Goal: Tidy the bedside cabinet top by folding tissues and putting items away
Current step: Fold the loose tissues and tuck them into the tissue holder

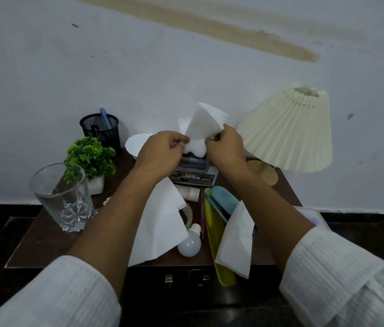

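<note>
A white tissue (pixel 204 125) is held up above the back middle of the table (pixel 44 234), pinched at its lower edge from both sides: the left hand (pixel 160 153) grips its left corner with thumb and fingers, the right hand (pixel 225 147) its right side. Just under the hands sits a small box with printed labels (pixel 194 177).

Three tissues show in all. A second, large one (pixel 160 223) lies spread under the left forearm and reaches the table's front edge; a third (pixel 237 239) lies under the right forearm and hangs over the front edge, on top of a long yellow case (pixel 214 234) that also juts past it.

Between these two tissues lie one white bulb (pixel 189 241), a tape roll (pixel 188 214), a small white bottle (pixel 189 193), a pink pen (pixel 202 215) and a teal case (pixel 224 200).

At the left front stands one clear glass (pixel 62 197) near the edge, with bare wood in front of it. Behind it is one small green plant (pixel 89 159), then a black mesh holder (pixel 100 129) and a white scalloped dish (pixel 135 143) against the wall. One pleated lamp (pixel 290 133) fills the right back corner, its shade tilted out past the table's side.
</note>
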`<move>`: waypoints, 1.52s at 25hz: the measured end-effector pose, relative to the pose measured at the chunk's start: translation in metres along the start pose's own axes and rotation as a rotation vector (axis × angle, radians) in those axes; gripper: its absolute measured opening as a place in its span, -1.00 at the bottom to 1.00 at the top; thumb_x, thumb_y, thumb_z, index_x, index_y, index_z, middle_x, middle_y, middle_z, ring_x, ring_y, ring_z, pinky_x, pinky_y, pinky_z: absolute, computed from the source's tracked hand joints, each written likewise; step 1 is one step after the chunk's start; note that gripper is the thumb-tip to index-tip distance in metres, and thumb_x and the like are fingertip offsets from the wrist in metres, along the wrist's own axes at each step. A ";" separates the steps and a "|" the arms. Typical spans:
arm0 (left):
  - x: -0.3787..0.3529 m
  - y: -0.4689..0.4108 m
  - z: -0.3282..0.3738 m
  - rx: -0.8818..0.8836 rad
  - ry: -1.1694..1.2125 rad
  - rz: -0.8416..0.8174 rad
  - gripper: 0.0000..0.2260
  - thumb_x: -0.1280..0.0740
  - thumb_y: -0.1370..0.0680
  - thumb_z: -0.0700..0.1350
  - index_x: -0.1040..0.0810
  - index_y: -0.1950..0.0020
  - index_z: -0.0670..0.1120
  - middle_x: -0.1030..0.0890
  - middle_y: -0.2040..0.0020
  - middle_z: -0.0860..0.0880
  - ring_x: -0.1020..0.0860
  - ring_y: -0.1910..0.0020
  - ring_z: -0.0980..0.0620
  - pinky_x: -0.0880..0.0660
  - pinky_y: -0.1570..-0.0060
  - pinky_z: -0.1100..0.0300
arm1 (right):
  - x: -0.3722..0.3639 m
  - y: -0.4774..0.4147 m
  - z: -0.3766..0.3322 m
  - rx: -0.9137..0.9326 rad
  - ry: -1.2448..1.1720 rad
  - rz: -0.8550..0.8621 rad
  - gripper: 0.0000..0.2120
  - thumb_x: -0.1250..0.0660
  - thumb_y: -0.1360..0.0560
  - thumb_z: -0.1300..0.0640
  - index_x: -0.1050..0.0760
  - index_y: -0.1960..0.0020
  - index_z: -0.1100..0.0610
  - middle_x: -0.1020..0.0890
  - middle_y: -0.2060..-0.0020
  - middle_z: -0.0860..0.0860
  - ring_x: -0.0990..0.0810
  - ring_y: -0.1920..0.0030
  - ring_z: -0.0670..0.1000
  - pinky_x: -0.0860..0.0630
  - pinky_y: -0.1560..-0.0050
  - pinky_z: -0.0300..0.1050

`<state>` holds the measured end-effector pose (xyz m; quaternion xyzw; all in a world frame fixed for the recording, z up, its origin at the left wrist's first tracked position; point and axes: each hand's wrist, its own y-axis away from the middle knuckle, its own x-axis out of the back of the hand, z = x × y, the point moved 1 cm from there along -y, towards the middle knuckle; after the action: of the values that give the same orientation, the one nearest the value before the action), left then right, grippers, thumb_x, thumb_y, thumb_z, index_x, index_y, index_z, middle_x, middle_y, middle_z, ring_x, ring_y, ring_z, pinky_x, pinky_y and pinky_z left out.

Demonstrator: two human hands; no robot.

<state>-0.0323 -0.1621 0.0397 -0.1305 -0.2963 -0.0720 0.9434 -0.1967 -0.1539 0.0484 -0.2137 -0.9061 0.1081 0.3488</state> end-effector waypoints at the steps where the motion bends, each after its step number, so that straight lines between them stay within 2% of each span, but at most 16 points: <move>1: 0.000 0.000 0.000 0.001 -0.018 0.010 -0.72 -0.23 -0.67 -0.12 -0.62 -0.32 0.00 -0.63 -0.30 -0.01 -0.58 -0.24 0.01 -0.50 -0.28 0.07 | 0.000 0.000 0.001 0.014 -0.002 0.003 -0.92 -0.27 -0.53 0.27 -0.49 0.03 0.13 -0.52 0.26 -0.06 -0.48 0.21 -0.01 -0.31 0.34 -0.23; 3: -0.002 0.000 0.000 -0.006 -0.073 0.007 -0.72 -0.23 -0.67 -0.11 -0.61 -0.34 0.00 -0.63 -0.31 -0.02 -0.59 -0.23 -0.01 -0.51 -0.30 0.02 | -0.002 0.002 0.002 0.036 0.028 -0.004 -0.92 -0.27 -0.53 0.26 -0.48 0.06 0.10 -0.49 0.30 -0.11 -0.49 0.25 -0.05 -0.33 0.33 -0.25; 8: -0.004 -0.001 0.001 -0.027 -0.193 -0.020 -0.70 -0.25 -0.66 -0.10 -0.59 -0.37 -0.03 -0.59 -0.37 -0.02 -0.56 -0.31 -0.05 -0.47 -0.36 -0.02 | -0.005 0.003 0.005 0.034 0.085 -0.005 -0.96 -0.33 -0.53 0.19 -0.48 0.06 0.08 -0.60 0.19 -0.02 -0.59 0.16 0.02 -0.50 0.19 -0.12; 11: -0.003 0.000 0.002 -0.039 -0.167 -0.015 -0.69 -0.25 -0.66 -0.10 -0.56 -0.40 -0.05 -0.57 -0.39 -0.03 -0.54 -0.32 -0.05 -0.46 -0.37 -0.03 | -0.005 -0.001 0.009 0.024 0.055 -0.002 -0.94 -0.35 -0.51 0.17 -0.55 0.06 0.16 -0.64 0.21 0.01 -0.61 0.17 0.03 -0.59 0.15 -0.03; 13: -0.002 0.000 0.002 -0.040 -0.138 -0.009 -0.69 -0.25 -0.67 -0.11 -0.55 -0.41 -0.06 -0.56 -0.40 -0.02 -0.53 -0.34 -0.04 -0.44 -0.38 -0.01 | -0.006 -0.002 0.010 0.025 0.071 -0.021 -0.93 -0.34 -0.50 0.16 -0.58 0.07 0.15 -0.64 0.24 0.01 -0.62 0.20 0.03 -0.62 0.13 0.01; 15: -0.001 -0.001 0.002 -0.021 -0.125 -0.018 -0.69 -0.24 -0.67 -0.11 -0.55 -0.41 -0.05 -0.57 -0.40 -0.02 -0.53 -0.35 -0.03 -0.43 -0.39 0.01 | -0.006 -0.002 0.011 0.024 0.070 -0.023 -0.94 -0.36 -0.51 0.14 -0.56 0.08 0.13 -0.60 0.28 -0.04 -0.59 0.23 -0.01 -0.60 0.15 -0.02; 17: -0.003 -0.001 0.001 -0.012 -0.138 -0.031 -0.69 -0.24 -0.67 -0.11 -0.56 -0.40 -0.04 -0.59 -0.37 -0.03 -0.54 -0.33 -0.03 -0.45 -0.37 0.02 | -0.006 -0.001 0.012 0.020 0.038 -0.001 -0.91 -0.37 -0.53 0.11 -0.49 0.10 0.10 -0.53 0.31 -0.09 -0.52 0.28 -0.07 -0.49 0.23 -0.10; 19: -0.003 -0.001 0.001 -0.018 -0.131 -0.025 -0.69 -0.25 -0.67 -0.10 -0.55 -0.40 -0.04 -0.59 -0.37 -0.03 -0.55 -0.32 -0.03 -0.46 -0.37 -0.01 | -0.007 0.000 0.014 0.030 0.061 0.017 -0.88 -0.36 -0.55 0.12 -0.49 0.14 0.13 -0.52 0.33 -0.08 -0.50 0.30 -0.06 -0.44 0.25 -0.12; 21: -0.003 0.000 0.002 -0.029 -0.111 -0.012 -0.69 -0.25 -0.67 -0.10 -0.53 -0.41 -0.05 -0.57 -0.39 -0.03 -0.53 -0.34 -0.03 -0.45 -0.38 -0.01 | -0.009 0.000 0.015 0.028 0.095 0.015 -0.88 -0.36 -0.53 0.13 -0.52 0.14 0.16 -0.55 0.32 -0.03 -0.53 0.28 -0.01 -0.49 0.23 -0.10; 24: -0.003 0.000 0.001 -0.017 -0.118 -0.018 -0.69 -0.25 -0.67 -0.10 -0.54 -0.42 -0.05 -0.57 -0.39 -0.03 -0.53 -0.34 -0.03 -0.44 -0.39 -0.01 | -0.009 0.001 0.016 0.009 0.025 0.038 -0.92 -0.37 -0.54 0.12 -0.54 0.00 0.11 -0.57 0.26 -0.09 -0.57 0.21 -0.04 -0.53 0.18 -0.09; 26: -0.003 0.000 0.001 -0.013 -0.119 -0.024 -0.68 -0.26 -0.67 -0.10 -0.53 -0.43 -0.06 -0.56 -0.40 -0.04 -0.53 -0.35 -0.04 -0.44 -0.40 -0.02 | -0.009 0.001 0.016 0.035 0.040 0.049 -0.95 -0.35 -0.54 0.14 -0.55 0.05 0.12 -0.57 0.27 -0.08 -0.57 0.22 -0.04 -0.55 0.17 -0.07; 30: -0.001 0.001 0.002 -0.032 -0.068 -0.012 -0.65 -0.26 -0.67 -0.12 -0.49 -0.46 -0.07 -0.49 -0.47 -0.01 -0.48 -0.40 -0.02 -0.39 -0.43 0.01 | -0.012 0.002 0.015 0.067 0.072 0.035 -0.89 -0.36 -0.54 0.12 -0.51 0.16 0.07 -0.56 0.32 -0.10 -0.56 0.27 -0.04 -0.53 0.22 -0.10; 36: -0.001 0.001 0.001 -0.001 -0.068 -0.036 -0.68 -0.26 -0.67 -0.09 -0.56 -0.41 -0.04 -0.59 -0.37 -0.02 -0.54 -0.33 -0.01 -0.44 -0.40 -0.04 | -0.012 0.003 0.014 0.036 0.103 0.033 -0.95 -0.36 -0.53 0.11 -0.50 0.09 0.05 -0.55 0.28 -0.09 -0.57 0.22 0.00 -0.51 0.22 -0.09; 38: -0.001 0.001 0.001 -0.009 -0.066 -0.032 -0.67 -0.26 -0.67 -0.09 -0.54 -0.43 -0.05 -0.56 -0.40 -0.01 -0.52 -0.35 -0.01 -0.43 -0.40 -0.04 | -0.012 0.003 0.014 0.037 0.140 0.033 -0.91 -0.35 -0.53 0.11 -0.50 0.14 0.07 -0.56 0.30 -0.07 -0.56 0.25 0.00 -0.48 0.26 -0.11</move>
<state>-0.0334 -0.1605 0.0398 -0.1323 -0.3292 -0.0842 0.9311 -0.1971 -0.1577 0.0301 -0.2291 -0.8737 0.1154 0.4132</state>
